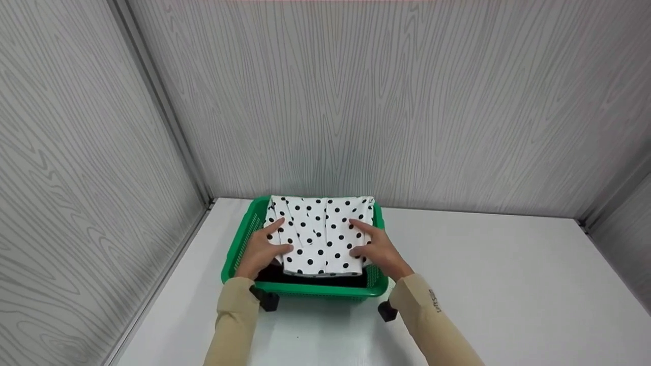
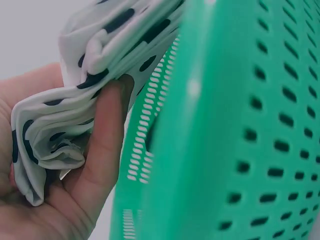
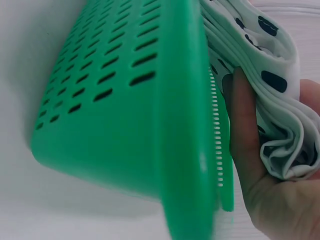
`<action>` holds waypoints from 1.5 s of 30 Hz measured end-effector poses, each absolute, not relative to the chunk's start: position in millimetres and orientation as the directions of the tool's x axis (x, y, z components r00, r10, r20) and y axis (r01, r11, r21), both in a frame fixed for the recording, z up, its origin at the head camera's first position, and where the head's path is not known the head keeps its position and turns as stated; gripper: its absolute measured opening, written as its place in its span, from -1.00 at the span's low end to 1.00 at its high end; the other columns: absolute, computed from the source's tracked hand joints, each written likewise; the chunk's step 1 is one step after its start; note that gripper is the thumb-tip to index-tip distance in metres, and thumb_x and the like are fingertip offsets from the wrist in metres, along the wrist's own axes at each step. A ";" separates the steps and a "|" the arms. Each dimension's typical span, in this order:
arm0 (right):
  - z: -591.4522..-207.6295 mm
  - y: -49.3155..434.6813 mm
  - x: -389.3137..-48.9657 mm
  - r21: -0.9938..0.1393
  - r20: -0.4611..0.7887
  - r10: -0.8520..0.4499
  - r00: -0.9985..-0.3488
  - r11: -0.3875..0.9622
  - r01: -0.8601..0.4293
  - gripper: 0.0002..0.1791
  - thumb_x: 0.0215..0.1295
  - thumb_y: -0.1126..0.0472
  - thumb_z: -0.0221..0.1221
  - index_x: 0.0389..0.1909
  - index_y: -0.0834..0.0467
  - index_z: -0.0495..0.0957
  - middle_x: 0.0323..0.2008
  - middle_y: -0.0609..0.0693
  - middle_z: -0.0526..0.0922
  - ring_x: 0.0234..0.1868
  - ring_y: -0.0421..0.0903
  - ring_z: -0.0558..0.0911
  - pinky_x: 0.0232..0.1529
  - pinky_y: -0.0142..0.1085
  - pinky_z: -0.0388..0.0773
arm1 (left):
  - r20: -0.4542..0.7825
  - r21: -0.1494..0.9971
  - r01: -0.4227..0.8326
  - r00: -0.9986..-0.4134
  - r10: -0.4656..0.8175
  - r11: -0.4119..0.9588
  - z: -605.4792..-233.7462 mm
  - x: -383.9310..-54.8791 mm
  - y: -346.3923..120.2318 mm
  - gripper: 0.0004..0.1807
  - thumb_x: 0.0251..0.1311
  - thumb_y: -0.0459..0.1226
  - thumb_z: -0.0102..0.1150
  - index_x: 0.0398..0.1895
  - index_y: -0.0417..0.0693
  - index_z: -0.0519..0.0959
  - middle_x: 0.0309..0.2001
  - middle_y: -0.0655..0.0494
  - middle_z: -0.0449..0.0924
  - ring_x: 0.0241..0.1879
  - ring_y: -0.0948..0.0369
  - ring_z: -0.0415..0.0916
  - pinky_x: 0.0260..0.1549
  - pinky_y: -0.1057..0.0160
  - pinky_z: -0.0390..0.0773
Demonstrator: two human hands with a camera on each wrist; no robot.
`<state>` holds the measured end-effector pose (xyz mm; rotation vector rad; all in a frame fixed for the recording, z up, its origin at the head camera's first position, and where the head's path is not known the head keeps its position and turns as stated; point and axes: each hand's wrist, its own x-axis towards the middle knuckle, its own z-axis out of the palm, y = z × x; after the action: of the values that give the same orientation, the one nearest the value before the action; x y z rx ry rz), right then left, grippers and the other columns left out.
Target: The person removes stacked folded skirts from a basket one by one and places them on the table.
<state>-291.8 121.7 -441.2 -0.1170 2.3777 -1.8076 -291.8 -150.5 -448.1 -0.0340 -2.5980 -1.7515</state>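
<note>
The left hand [image 1: 260, 250] grips one side of a folded white polka-dot cloth [image 1: 318, 234], its fingers curled around the bundled layers. The cloth spans the mouth of a green perforated plastic basket [image 1: 325, 291], with something black [image 1: 315, 279] lower inside. The right hand [image 1: 379, 250] grips the cloth's opposite side, fingers beneath.

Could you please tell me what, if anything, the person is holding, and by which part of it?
The folded polka-dot cloth, held by its two opposite sides: the left hand grips one side edge, the right hand the other.
</note>
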 end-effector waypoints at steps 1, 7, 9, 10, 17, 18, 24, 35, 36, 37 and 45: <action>-440.0 123.5 -291.9 -0.965 -0.075 -0.151 -0.986 0.259 0.034 -0.18 -0.11 0.46 0.24 0.26 -0.08 0.33 0.27 -0.01 0.25 0.11 -0.06 0.33 0.14 -0.11 0.27 | 0.025 0.929 0.030 -1.000 0.018 0.370 -446.4 -291.7 -149.1 -0.25 -0.10 -0.33 0.31 0.27 0.13 0.34 0.31 0.01 0.18 -0.62 0.13 0.39 -0.40 0.24 0.51; -433.5 134.2 -291.2 -0.975 -0.043 -0.172 -0.984 0.223 0.003 -0.15 -0.13 0.50 0.23 0.27 -0.08 0.32 0.23 -0.04 0.30 0.03 -0.09 0.40 0.03 -0.21 0.38 | 0.052 0.947 0.067 -0.997 0.054 0.313 -439.9 -290.8 -141.7 -0.24 -0.08 -0.37 0.30 0.29 0.12 0.32 0.29 -0.03 0.19 -0.60 0.13 0.47 -0.47 0.19 0.55; -430.9 137.6 -290.9 -0.972 -0.028 -0.178 -0.984 0.235 -0.015 -0.14 -0.13 0.50 0.22 0.27 -0.08 0.31 0.22 -0.03 0.32 0.02 -0.09 0.42 0.02 -0.21 0.39 | 0.056 0.956 0.071 -0.997 0.062 0.285 -439.0 -290.6 -138.8 -0.24 -0.07 -0.39 0.29 0.29 0.10 0.31 0.30 -0.04 0.18 -0.69 0.13 0.45 -0.53 0.17 0.55; -429.7 139.6 -290.6 -0.971 -0.021 -0.183 -0.983 0.236 -0.024 -0.14 -0.13 0.50 0.21 0.28 -0.07 0.30 0.23 -0.02 0.31 0.02 -0.08 0.42 0.03 -0.21 0.39 | 0.062 0.957 0.077 -0.996 0.064 0.278 -438.7 -290.5 -137.1 -0.24 -0.07 -0.40 0.29 0.29 0.09 0.31 0.29 -0.05 0.18 -0.70 0.16 0.44 -0.55 0.19 0.55; -424.3 157.3 -287.9 -0.973 -0.031 -0.178 -0.984 0.232 -0.012 -0.14 -0.12 0.51 0.21 0.28 -0.09 0.31 0.20 -0.02 0.33 -0.05 -0.07 0.46 -0.11 -0.26 0.48 | 0.088 0.949 0.108 -0.993 0.081 0.295 -436.9 -290.9 -121.0 -0.24 -0.07 -0.40 0.26 0.30 0.08 0.29 0.28 -0.03 0.21 -0.75 0.23 0.36 -0.60 0.20 0.49; -423.7 160.2 -287.6 -0.973 -0.029 -0.177 -0.984 0.232 -0.013 -0.14 -0.12 0.51 0.21 0.28 -0.09 0.30 0.19 -0.02 0.34 -0.07 -0.06 0.47 -0.14 -0.27 0.48 | 0.089 0.950 0.111 -0.992 0.087 0.291 -436.2 -290.9 -118.3 -0.23 -0.07 -0.41 0.26 0.30 0.07 0.28 0.28 -0.04 0.21 -0.75 0.21 0.37 -0.60 0.18 0.51; -420.2 178.0 -285.3 -0.967 -0.034 -0.171 -0.985 0.254 -0.011 -0.14 -0.10 0.51 0.20 0.30 -0.07 0.27 0.23 0.03 0.30 -0.10 -0.04 0.48 -0.18 -0.28 0.50 | 0.087 0.968 0.117 -0.986 0.139 0.224 -428.7 -287.7 -101.8 -0.21 -0.05 -0.43 0.23 0.33 0.00 0.22 0.32 -0.09 0.13 -0.65 0.09 0.50 -0.53 0.13 0.56; -419.7 207.9 -277.2 -0.953 -0.035 -0.148 -0.988 0.303 -0.011 -0.14 -0.07 0.46 0.21 0.32 -0.10 0.24 0.27 0.04 0.23 -0.01 -0.03 0.40 -0.14 -0.29 0.45 | 0.134 0.965 0.168 -0.976 0.173 0.201 -437.4 -292.1 -76.2 -0.20 -0.06 -0.42 0.25 0.34 -0.02 0.22 0.33 -0.08 0.11 -0.64 0.19 0.48 -0.53 0.14 0.57; -419.9 210.6 -276.2 -0.952 -0.033 -0.153 -0.988 0.305 -0.015 -0.14 -0.07 0.46 0.21 0.32 -0.10 0.23 0.30 0.04 0.18 0.02 -0.03 0.38 -0.12 -0.28 0.44 | 0.141 0.963 0.176 -0.974 0.177 0.204 -437.8 -291.9 -74.2 -0.20 -0.06 -0.42 0.24 0.34 -0.04 0.21 0.33 -0.09 0.11 -0.66 0.20 0.46 -0.54 0.16 0.57; -420.3 213.5 -275.3 -0.950 -0.032 -0.152 -0.988 0.312 -0.017 -0.14 -0.06 0.45 0.22 0.32 -0.10 0.23 0.32 0.04 0.14 0.05 -0.04 0.36 -0.11 -0.28 0.44 | 0.146 0.960 0.183 -0.972 0.183 0.210 -438.3 -291.8 -72.1 -0.20 -0.06 -0.42 0.24 0.34 -0.05 0.20 0.33 -0.10 0.10 -0.62 0.24 0.47 -0.53 0.18 0.56; -422.0 233.3 -270.6 -0.951 -0.058 -0.115 -0.992 0.310 0.019 -0.12 -0.05 0.45 0.23 0.33 -0.11 0.21 0.29 0.09 0.19 0.01 -0.02 0.43 -0.11 -0.27 0.46 | 0.132 0.962 0.181 -0.964 0.231 0.207 -437.2 -291.5 -53.0 -0.20 -0.03 -0.38 0.25 0.35 0.07 0.20 0.33 0.01 0.12 -0.71 0.18 0.38 -0.48 0.19 0.55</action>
<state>-270.6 233.3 -422.0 -0.0899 2.4478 -1.7785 -291.5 -53.0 -437.2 -0.4220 -2.4709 -1.9596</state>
